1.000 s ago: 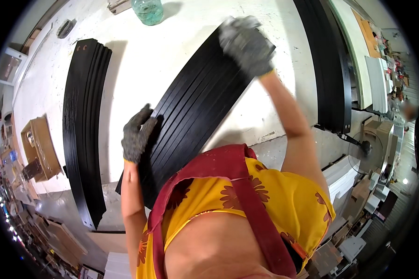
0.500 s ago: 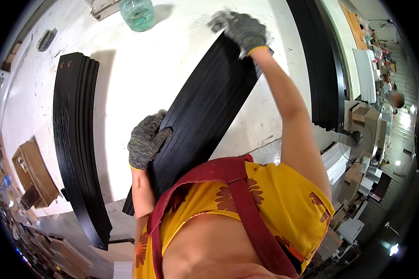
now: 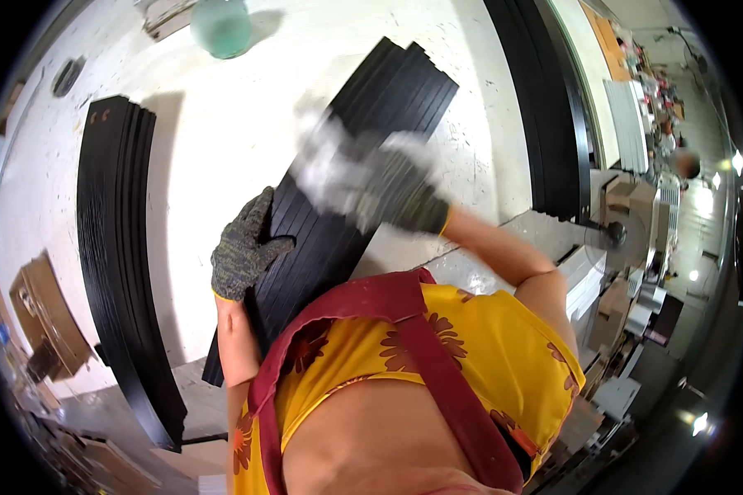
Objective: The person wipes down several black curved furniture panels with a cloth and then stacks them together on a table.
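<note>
A bundle of long black slats (image 3: pixel 388 91) lies slanted across the white table in front of me. My left hand (image 3: pixel 248 244), in a dark grey knit glove, grips the bundle's left edge with its thumb over the top. Across the middle of the slats is my right hand (image 3: pixel 400 186), gloved the same way and smeared by motion. It holds a crumpled whitish rag (image 3: pixel 326 165) against or just above the black surface; the blur hides which.
More black slats (image 3: pixel 115 247) are stacked at the left, others (image 3: pixel 541 107) along the right. A greenish clear jar (image 3: pixel 221 29) stands on the white table (image 3: pixel 215 132) at the far side. Near the left edge is a cardboard box (image 3: pixel 49 318); a fan (image 3: pixel 615 234) stands at right.
My right hand has swept the rag from the slats' far end back toward me, to their middle. My left hand still grips the left edge.
</note>
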{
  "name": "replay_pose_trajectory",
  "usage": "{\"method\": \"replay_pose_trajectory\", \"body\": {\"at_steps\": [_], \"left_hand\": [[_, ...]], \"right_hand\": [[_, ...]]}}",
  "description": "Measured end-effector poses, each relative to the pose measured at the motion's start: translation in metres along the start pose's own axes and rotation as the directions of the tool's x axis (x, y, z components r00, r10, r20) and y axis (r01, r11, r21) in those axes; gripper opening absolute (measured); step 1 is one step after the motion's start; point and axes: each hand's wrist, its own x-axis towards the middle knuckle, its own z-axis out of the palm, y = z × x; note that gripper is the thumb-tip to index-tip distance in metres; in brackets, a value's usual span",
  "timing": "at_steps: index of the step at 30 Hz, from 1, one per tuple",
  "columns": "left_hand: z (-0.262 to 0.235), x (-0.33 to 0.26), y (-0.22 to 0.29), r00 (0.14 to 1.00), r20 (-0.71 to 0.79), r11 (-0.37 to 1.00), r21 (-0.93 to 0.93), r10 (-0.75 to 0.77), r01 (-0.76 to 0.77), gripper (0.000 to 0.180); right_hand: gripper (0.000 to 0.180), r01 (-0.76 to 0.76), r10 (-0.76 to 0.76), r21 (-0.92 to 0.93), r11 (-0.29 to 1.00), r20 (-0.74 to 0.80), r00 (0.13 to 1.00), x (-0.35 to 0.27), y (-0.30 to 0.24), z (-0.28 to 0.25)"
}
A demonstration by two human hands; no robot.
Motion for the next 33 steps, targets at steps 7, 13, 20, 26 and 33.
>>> {"method": "replay_pose_trajectory", "body": {"at_steps": [7,13,20,26,33], "left_hand": [[0.003,-0.003,-0.007,0.999,0.011,0.996,-0.078,-0.035,0.036,0.087],[-0.001,0.0,0.009,0.992,0.055,0.986,-0.119,-0.112,0.118,0.088],[0.007,-0.002,-0.01,1.0,0.004,0.994,-0.108,-0.02,0.02,0.087],[0.001,-0.001,-0.005,1.0,0.012,0.997,-0.073,-0.012,0.013,0.087],[0.002,-0.002,0.002,0.991,0.029,0.976,-0.169,-0.133,0.136,0.088]], "right_hand": [[0.046,-0.239,0.253,-0.085,0.967,0.268,0.929,0.01,0.009,-0.009],[0.051,-0.619,0.632,-0.364,0.696,-0.098,0.769,0.007,0.128,0.025],[0.042,-0.736,0.891,-0.522,0.43,0.118,0.437,-0.001,0.239,0.018],[0.033,-0.885,0.897,0.174,0.432,-0.18,0.403,-0.026,0.2,-0.06],[0.05,-0.45,0.454,-0.213,0.867,-0.032,0.891,0.033,0.133,0.012]]}}
